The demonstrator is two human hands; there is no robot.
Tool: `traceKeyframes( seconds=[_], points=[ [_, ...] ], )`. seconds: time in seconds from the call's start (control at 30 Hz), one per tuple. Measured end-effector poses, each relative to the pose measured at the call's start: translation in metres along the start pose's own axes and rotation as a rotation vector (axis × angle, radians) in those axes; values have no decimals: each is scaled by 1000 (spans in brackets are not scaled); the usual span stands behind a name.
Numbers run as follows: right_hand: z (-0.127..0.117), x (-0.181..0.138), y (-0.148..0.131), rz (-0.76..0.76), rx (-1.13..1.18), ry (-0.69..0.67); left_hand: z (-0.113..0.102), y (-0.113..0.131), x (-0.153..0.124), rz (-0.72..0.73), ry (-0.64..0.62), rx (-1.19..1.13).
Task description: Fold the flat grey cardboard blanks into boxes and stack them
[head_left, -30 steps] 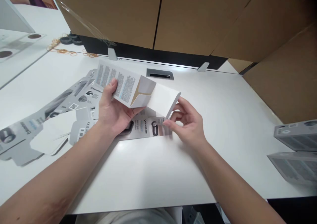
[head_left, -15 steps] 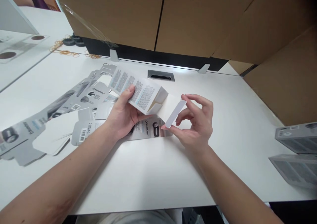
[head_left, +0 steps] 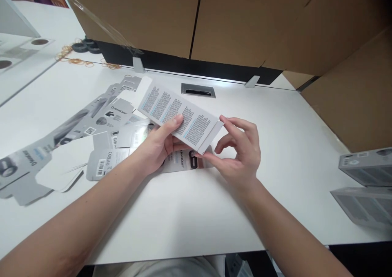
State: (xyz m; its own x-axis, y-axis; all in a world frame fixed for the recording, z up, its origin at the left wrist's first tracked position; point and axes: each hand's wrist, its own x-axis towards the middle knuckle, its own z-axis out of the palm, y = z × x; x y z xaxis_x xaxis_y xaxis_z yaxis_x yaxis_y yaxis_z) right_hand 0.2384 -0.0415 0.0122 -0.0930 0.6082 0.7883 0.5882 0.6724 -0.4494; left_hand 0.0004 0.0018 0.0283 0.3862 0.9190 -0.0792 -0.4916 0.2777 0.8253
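Observation:
A small grey cardboard box (head_left: pixel 192 124) with columns of fine print is held tilted above the table. My left hand (head_left: pixel 157 146) is wrapped round its middle, thumb on the printed face and fingers underneath. At the box's right end, my right hand (head_left: pixel 240 150) touches the two corners of the end flap with thumb and fingertips, the other fingers curled. That end is folded over, while a white flap (head_left: pixel 142 90) sticks out at the far left end. Beneath and left of the box lie several flat grey SilverCrest box blanks (head_left: pixel 118 114), partly overlapping.
Two folded grey boxes (head_left: pixel 367 169) stand at the right table edge. Brown cardboard panels (head_left: pixel 239 24) rise behind the white table (head_left: pixel 190 220). A cable slot (head_left: pixel 198 90) is set into the tabletop. Rubber bands (head_left: pixel 81 62) and black round pieces (head_left: pixel 87 45) lie at the back left.
The right end flap, which stood open, has been folded over onto the box's end. My right hand moved with it, and the box's printed face now turns more toward me.

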Motion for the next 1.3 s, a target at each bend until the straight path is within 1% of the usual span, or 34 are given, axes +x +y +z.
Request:
traceKeyframes(
  seconds=[0.1, 0.17, 0.3, 0.5, 0.83, 1.03, 1.17, 1.3],
  points=[
    [1, -1, 4, -70, -13, 23, 1, 3, -1, -23, 9, 38],
    [1, -2, 6, -82, -21, 19, 2, 4, -1, -27, 9, 47],
    [0, -3, 7, -31, -22, 6, 4, 5, -2, -24, 7, 35],
    [3, -3, 6, -48, 34, 40, 4, 4, -2, -31, -5, 53],
    [7, -8, 7, 11, 76, 53, 4, 5, -1, -31, -5, 77],
    [7, -9, 7, 32, 20, 22, 4, 5, -1, -6, 2, 92],
    [8, -9, 8, 19, 59, 15, 1, 6, 0, -31, 28, 81],
    [9, -7, 8, 43, 93, 57, 0, 6, 0, -40, 26, 90]
  ],
)
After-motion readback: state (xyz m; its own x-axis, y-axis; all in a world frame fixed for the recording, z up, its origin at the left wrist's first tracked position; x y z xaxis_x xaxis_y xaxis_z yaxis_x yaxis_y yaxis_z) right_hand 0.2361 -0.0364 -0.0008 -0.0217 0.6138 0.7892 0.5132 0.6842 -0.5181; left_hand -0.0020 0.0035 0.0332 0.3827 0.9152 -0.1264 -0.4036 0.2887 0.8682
